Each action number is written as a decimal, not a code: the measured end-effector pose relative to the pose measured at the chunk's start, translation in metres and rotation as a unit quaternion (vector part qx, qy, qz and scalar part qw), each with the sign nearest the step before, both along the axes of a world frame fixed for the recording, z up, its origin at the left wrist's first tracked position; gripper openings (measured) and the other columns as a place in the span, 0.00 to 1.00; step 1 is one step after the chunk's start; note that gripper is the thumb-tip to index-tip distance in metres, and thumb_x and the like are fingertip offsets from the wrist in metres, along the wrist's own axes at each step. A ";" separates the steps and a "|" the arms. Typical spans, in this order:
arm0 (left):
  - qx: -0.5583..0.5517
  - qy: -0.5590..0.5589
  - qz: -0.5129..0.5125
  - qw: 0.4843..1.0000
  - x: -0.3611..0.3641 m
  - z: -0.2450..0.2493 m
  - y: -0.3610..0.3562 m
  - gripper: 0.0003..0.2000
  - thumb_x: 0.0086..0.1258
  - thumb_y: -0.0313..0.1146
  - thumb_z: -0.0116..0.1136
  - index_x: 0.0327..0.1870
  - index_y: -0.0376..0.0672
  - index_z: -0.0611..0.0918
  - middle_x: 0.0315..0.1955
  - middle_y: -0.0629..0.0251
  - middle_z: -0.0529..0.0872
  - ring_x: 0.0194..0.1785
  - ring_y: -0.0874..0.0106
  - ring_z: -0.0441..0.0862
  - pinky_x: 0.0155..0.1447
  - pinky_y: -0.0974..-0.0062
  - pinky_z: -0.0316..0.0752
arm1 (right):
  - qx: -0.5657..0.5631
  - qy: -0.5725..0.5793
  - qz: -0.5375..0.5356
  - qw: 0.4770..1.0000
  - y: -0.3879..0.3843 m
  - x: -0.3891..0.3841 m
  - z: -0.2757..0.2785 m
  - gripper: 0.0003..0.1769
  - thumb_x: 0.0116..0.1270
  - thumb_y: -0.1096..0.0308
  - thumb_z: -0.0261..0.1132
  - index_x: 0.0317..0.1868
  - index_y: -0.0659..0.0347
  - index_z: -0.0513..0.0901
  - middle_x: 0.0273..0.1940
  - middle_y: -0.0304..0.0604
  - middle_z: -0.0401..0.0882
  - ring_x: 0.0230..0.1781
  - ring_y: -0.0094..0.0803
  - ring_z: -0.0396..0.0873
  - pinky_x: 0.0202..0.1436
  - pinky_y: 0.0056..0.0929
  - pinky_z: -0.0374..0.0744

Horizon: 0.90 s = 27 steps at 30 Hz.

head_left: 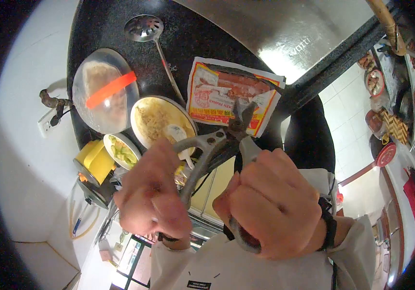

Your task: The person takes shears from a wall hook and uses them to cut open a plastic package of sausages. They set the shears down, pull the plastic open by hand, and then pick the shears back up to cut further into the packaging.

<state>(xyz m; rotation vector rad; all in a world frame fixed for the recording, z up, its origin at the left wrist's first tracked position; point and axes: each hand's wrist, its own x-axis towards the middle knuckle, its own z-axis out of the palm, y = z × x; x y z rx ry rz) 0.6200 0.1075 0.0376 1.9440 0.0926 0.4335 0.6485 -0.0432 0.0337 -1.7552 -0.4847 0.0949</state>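
Note:
A pair of grey metal kitchen scissors (238,128) is held up in front of me, handles spread apart and blades pointing away. The left handle is in my left hand (152,191), fingers wrapped round it. Around the other handle, my right hand (277,203) is closed in a fist. Just beyond the hands lies a packet of chicken franks (206,94) with a red and yellow label, and the short blades overlap its near edge in this view. Its sausages show through the clear part of the wrapping.
Left of the packet, a bowl of minced food (156,116) stands on the black counter (111,36) with a spoon in it. Nearby are a slotted ladle (144,29), a lidded container with an orange strap (103,104), a dish of cut vegetables (122,151) and a yellow container (96,159).

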 end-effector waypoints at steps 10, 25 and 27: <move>-0.003 -0.120 0.021 0.993 0.000 -0.007 -0.030 0.26 0.69 0.44 0.58 0.17 0.41 0.60 0.08 0.69 0.61 0.11 0.74 0.56 0.17 0.74 0.46 | -0.001 0.041 0.005 0.999 0.000 0.002 0.012 0.13 0.29 0.72 0.65 0.20 0.66 0.73 0.21 0.44 0.69 0.17 0.35 0.65 0.19 0.31 0.58; 0.103 -0.125 -0.146 0.976 0.007 0.004 -0.047 0.28 0.50 0.39 0.70 0.09 0.45 0.58 0.07 0.71 0.60 0.10 0.76 0.55 0.17 0.76 0.43 | 0.000 0.057 -0.012 0.998 -0.027 0.004 0.013 0.15 0.31 0.80 0.64 0.15 0.63 0.63 0.16 0.43 0.58 0.14 0.36 0.57 0.18 0.31 0.51; 0.098 -0.099 -0.157 0.978 0.006 0.007 -0.053 0.25 0.47 0.39 0.71 0.10 0.44 0.61 0.09 0.70 0.61 0.12 0.75 0.57 0.18 0.76 0.45 | -0.007 0.076 -0.011 0.997 -0.035 0.001 0.013 0.15 0.31 0.80 0.64 0.15 0.62 0.63 0.16 0.43 0.58 0.13 0.36 0.57 0.18 0.31 0.51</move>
